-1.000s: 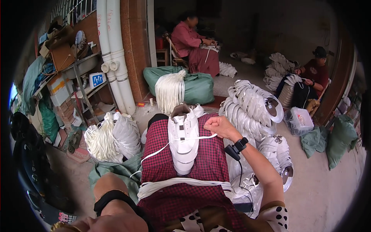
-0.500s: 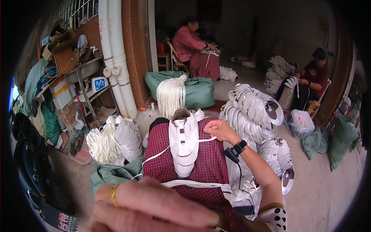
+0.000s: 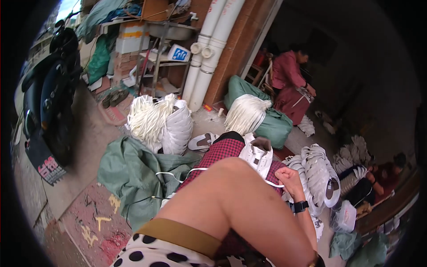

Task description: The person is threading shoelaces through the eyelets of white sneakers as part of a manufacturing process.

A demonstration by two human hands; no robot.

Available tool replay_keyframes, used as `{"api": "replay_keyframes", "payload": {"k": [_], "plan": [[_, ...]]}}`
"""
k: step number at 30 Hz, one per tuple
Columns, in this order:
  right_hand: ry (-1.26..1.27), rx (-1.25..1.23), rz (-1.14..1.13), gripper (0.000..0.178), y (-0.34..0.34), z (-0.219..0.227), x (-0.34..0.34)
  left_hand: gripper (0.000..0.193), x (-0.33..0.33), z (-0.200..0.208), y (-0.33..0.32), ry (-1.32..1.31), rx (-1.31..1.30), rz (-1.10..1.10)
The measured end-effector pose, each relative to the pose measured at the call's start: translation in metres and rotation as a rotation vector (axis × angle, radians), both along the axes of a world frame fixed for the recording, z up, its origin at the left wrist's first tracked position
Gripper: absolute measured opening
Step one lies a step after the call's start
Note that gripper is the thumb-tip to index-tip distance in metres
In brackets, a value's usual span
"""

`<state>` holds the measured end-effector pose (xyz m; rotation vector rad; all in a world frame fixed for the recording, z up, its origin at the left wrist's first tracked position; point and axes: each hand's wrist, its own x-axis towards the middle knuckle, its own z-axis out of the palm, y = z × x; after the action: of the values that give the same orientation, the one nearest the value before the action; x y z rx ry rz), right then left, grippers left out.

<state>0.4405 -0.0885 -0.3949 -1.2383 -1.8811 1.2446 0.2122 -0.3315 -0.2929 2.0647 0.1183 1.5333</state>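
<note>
A white shoe upper (image 3: 257, 156) with a brown lining lies on my lap, on red-and-black checked cloth (image 3: 226, 150). My right hand (image 3: 290, 179) is beside it, fingers closed on the white shoelace (image 3: 272, 183). To the left, lace also shows over the checked cloth, while its middle is hidden. My bent left arm (image 3: 222, 196) crosses the near part of the picture and covers much of the lap and the toe of the upper. The left hand itself is outside the picture.
Stacks of white shoe uppers (image 3: 318, 173) stand right of my lap. A white lace bundle (image 3: 151, 120) and green sacking (image 3: 129, 169) lie left; another lace bundle (image 3: 247, 113) rests on a green sack (image 3: 272, 131) ahead. A scooter (image 3: 55, 98) stands far left. Two people sit working indoors.
The view has swung left and tilted. My left hand has gone from the front of the picture, and the raised left arm now fills it. My right hand still grips the shoelace.
</note>
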Motion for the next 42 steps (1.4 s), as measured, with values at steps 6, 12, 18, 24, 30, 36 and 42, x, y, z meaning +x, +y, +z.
{"api": "replay_keyframes", "payload": {"k": [6,12,18,24,30,36,42], "plan": [[-0.042,0.038,0.069,0.009,-0.002,0.008,-0.019,0.017,-0.001,-0.011,-0.016,-0.075,-0.068,0.087],[0.046,-0.06,0.132,0.006,0.009,-0.003,0.001,0.017,-0.004,0.01,-0.004,-0.027,-0.008,0.085],[-0.003,-0.027,0.138,0.007,0.027,-0.013,0.017,0.017,-0.015,0.025,0.004,-0.001,0.023,0.093],[-0.015,-0.062,0.125,0.009,0.03,-0.013,0.009,0.018,-0.014,0.035,0.011,-0.005,0.032,0.037],[0.063,-0.011,0.183,0.009,0.02,-0.006,0.009,0.019,-0.005,0.047,0.016,0.041,0.043,-0.049],[-0.115,-0.039,0.142,0.012,0.013,0.003,0.001,0.021,0.003,0.056,0.02,0.111,0.03,-0.118],[-0.1,-0.018,0.117,0.012,0.015,0.003,0.003,0.023,0.011,0.058,0.025,0.148,0.0,-0.191]]}}
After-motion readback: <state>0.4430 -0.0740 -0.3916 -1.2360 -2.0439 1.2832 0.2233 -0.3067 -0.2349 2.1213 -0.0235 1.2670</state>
